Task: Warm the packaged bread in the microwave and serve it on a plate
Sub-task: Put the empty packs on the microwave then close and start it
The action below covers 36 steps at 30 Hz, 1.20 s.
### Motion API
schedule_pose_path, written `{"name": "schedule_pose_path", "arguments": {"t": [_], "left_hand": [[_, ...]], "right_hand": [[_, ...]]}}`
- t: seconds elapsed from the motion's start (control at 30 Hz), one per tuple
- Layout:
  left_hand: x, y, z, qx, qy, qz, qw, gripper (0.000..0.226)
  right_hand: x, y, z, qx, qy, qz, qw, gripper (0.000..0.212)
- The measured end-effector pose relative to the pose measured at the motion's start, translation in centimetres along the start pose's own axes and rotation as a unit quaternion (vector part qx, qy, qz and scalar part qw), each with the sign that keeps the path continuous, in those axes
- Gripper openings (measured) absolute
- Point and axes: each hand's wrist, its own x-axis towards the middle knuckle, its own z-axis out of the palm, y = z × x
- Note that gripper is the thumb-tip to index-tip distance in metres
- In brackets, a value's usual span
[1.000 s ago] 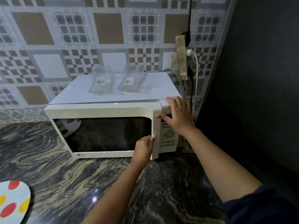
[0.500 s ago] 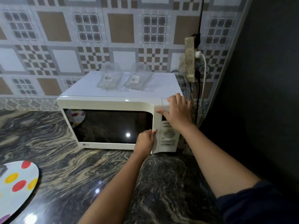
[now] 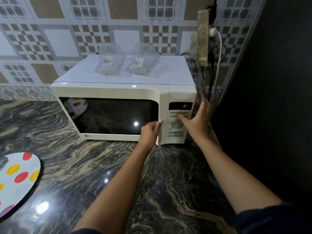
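A white microwave stands on the dark marbled counter with its door closed. Its display glows with a green digit. My left hand grips the right edge of the door, fingers curled around it. My right hand hovers with fingers spread in front of the control panel, beside the microwave's right side. A white plate with coloured dots lies at the counter's left edge. Two clear plastic packages rest on top of the microwave. Inside, nothing can be made out through the dark window.
A patterned tile wall rises behind the microwave. A socket block with plugs and cables hangs at the back right. A dark wall closes off the right side. The counter stretches in front and to the left.
My right hand has come off the microwave's top right corner and dropped beside the control panel, fingers spread. The door has swung shut. The view has shifted right and down.
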Motion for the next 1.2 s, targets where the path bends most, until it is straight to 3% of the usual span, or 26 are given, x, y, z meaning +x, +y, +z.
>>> {"name": "schedule_pose_path", "arguments": {"t": [0.17, 0.33, 0.57, 0.77, 0.97, 1.2], "left_hand": [[0.2, -1.1, 0.4, -0.041, 0.004, -0.004, 0.999, 0.049], [0.3, -1.7, 0.5, -0.078, 0.000, 0.003, 0.997, 0.071], [0.7, -2.3, 0.7, -0.095, -0.003, 0.002, 0.995, 0.084], [0.6, -2.1, 0.7, -0.101, 0.004, -0.010, 0.995, 0.082], [0.0, -0.6, 0.1, -0.086, 0.001, -0.036, 0.996, 0.055], [0.1, -0.7, 0.1, -0.084, -0.009, -0.048, 0.995, 0.060]], "right_hand": [[-1.7, 3.6, 1.6, -0.012, -0.119, 0.083, 0.989, 0.079], [-2.6, 4.5, 3.0, 0.036, -0.106, 0.107, 0.988, 0.078], [-2.7, 4.8, 3.0, -0.002, -0.089, 0.111, 0.990, 0.078], [-2.8, 4.3, 2.6, -0.003, -0.065, 0.131, 0.989, 0.070], [-1.8, 3.5, 1.2, -0.033, -0.102, 0.115, 0.988, 0.050], [-1.1, 2.4, 1.0, -0.031, -0.084, 0.107, 0.990, 0.050]]}}
